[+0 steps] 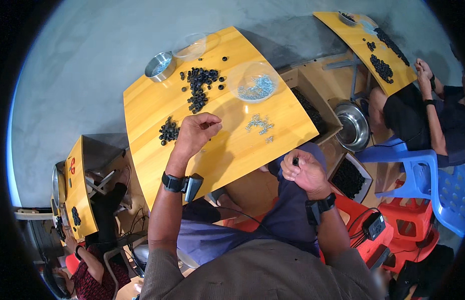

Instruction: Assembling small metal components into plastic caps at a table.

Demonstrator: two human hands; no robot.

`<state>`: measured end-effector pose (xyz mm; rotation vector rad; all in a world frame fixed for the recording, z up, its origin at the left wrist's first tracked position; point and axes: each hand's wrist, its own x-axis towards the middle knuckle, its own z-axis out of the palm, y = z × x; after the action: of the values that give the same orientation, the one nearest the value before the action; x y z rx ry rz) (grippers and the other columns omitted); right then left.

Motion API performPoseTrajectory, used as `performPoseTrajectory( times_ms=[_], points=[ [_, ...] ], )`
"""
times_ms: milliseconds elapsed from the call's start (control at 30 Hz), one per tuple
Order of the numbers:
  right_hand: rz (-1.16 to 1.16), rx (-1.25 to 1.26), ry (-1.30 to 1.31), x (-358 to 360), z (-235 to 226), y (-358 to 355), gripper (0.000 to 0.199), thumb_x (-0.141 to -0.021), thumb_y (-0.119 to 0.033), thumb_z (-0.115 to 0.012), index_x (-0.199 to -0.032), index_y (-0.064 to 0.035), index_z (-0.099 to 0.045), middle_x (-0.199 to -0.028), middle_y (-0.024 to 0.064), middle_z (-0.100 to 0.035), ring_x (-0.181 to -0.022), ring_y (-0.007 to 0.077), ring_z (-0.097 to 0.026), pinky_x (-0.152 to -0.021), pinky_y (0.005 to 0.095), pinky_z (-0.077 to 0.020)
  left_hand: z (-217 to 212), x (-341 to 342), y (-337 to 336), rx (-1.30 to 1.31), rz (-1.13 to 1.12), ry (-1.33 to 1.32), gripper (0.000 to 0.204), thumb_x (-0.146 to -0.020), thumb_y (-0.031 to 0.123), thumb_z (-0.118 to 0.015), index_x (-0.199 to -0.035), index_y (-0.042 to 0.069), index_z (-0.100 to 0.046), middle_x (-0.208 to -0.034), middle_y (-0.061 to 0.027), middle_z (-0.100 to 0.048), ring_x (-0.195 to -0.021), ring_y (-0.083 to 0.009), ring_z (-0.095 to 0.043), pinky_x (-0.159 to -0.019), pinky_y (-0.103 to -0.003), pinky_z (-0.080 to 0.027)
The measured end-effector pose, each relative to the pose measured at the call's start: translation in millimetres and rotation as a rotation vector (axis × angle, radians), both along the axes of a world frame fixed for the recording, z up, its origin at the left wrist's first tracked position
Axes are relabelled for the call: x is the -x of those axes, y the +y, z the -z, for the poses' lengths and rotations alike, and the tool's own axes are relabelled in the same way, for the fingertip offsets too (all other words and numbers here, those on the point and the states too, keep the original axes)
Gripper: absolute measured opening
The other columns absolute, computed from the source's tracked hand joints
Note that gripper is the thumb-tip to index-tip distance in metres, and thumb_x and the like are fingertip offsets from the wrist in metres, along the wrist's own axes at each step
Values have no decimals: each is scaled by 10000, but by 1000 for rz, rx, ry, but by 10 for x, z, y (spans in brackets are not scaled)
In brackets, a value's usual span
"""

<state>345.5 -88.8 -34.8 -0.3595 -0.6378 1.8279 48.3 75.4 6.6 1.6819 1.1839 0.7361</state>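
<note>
My left hand (196,133) is over the yellow table, its thumb and forefinger closed in a pinch. Whatever sits between those fingertips is too small to make out. Beside it lies a small pile of black ring-like parts (169,131). Farther back spreads a larger heap of black parts (198,85). To the right of this hand are loose tiny silvery metal pieces (260,124), with more of them inside a clear plastic bowl (234,80). My right hand (308,172), just off the table's front edge above my leg, grips a small black cylindrical part (295,161).
A steel bowl (153,75) and a clear lid or dish (190,52) stand at the table's far left. Right of the table are a cardboard box (326,104), a metal basin (353,126) and a carton of black parts (348,179). Other people work at side tables.
</note>
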Motion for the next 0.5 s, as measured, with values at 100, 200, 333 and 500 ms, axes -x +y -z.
performPoseTrajectory(
  times_ms=[100, 200, 333, 500],
  points=[
    [-6, -1, 11, -10, 23, 5, 341, -969, -342, -654, -1011, -8, -601, -740, -12, -479, -684, 92, -438, -618, 244, -368, 5, -158, -27, -172, 28, 126, 174, -846, 85, -764, -982, -13, -720, -836, -49, -705, -704, -115, -623, -656, -269, -522],
    [17, 24, 14, -18, 22, 0, 341, -955, -319, -673, -979, 15, -607, -711, 8, -462, -666, 129, -443, -594, 278, -383, -50, -445, -97, -363, 73, 251, 237, -807, 82, -779, -1021, -1, -721, -874, -84, -695, -708, -166, -622, -662, -292, -519],
    [0, 12, 0, -34, 4, 8, 335, -955, -331, -670, -981, -3, -604, -726, -3, -468, -693, 118, -436, -606, 261, -377, 25, -745, -164, -489, 147, 407, 244, -782, 127, -756, -1001, 24, -722, -902, -132, -673, -740, -290, -646, -684, -380, -524],
    [-16, -31, 12, -24, -15, 17, 343, -964, -360, -658, -996, -23, -602, -740, -18, -467, -715, 104, -431, -619, 239, -370, 211, -777, -102, -516, 128, 458, 173, -791, 146, -733, -903, 13, -731, -878, -155, -692, -787, -322, -678, -717, -397, -543]
  ],
)
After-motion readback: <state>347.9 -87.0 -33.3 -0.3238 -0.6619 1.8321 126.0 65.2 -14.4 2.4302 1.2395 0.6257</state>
